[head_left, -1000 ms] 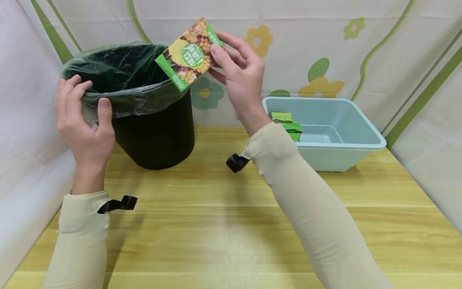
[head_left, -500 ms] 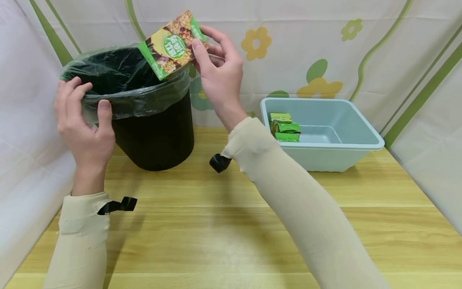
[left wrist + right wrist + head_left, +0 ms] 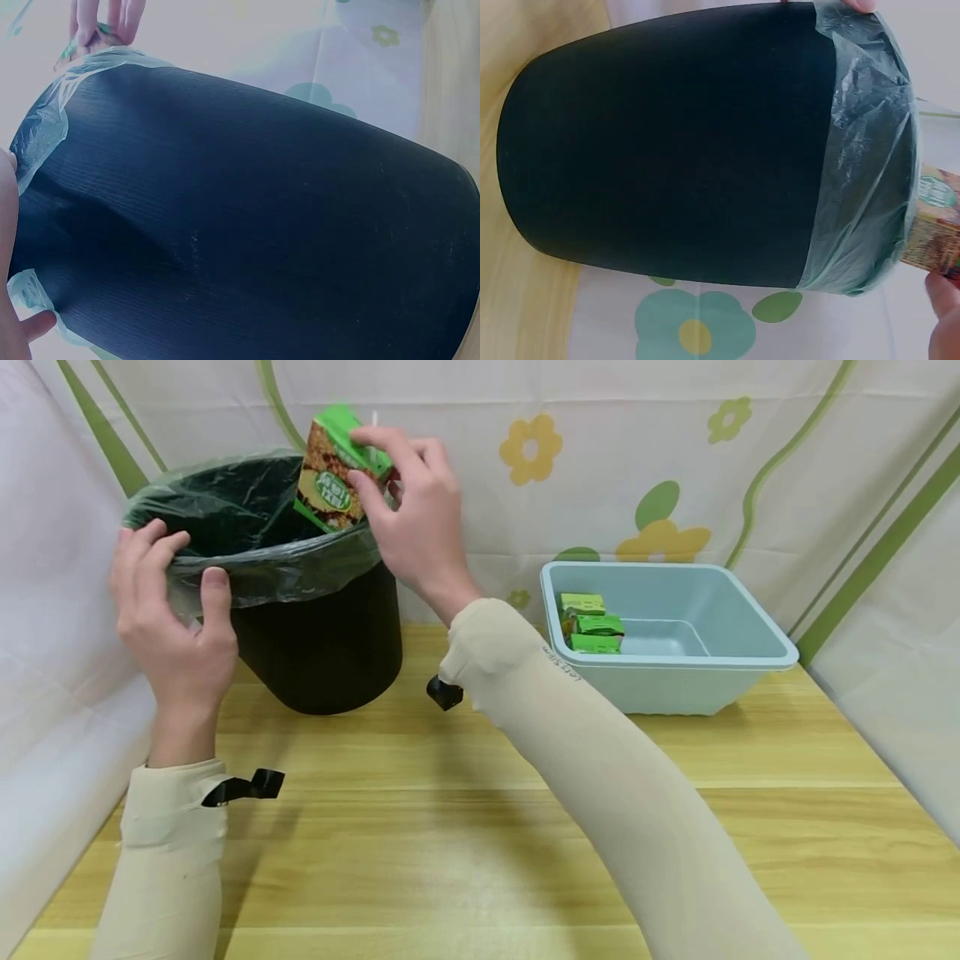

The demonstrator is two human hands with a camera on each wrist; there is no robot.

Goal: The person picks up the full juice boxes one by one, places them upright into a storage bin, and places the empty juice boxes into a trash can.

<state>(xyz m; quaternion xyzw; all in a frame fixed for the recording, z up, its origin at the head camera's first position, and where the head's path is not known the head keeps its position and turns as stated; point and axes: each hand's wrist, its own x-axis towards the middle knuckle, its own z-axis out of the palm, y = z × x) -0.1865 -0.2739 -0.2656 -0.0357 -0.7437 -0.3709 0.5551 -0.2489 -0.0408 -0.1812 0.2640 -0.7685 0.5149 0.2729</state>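
Note:
A black trash bin (image 3: pixel 322 652) lined with a green-tinted plastic bag (image 3: pixel 285 572) stands at the left. My left hand (image 3: pixel 176 618) grips the bin's near-left rim through the bag, thumb outside and fingers over the edge. My right hand (image 3: pixel 416 510) pinches a juice carton (image 3: pixel 330 485), tilted over the bin's right rim, its lower end at the bag's mouth. The carton has a green top and a brown and yellow patterned front; a thin white tip, perhaps a straw, shows behind it. In the right wrist view, the carton (image 3: pixel 934 225) shows beside the bag's edge.
A light blue plastic tub (image 3: pixel 675 685) stands at the back right with several green-topped cartons (image 3: pixel 596 625) along its left side. Under everything is a wooden table (image 3: pixel 450 860). A white curtain (image 3: pixel 465 410) with printed flowers hangs close behind.
My right hand has moved left with the carton, from beside the bin to over its rim, and has tipped it so its green top shows. The left hand has stayed on the rim.

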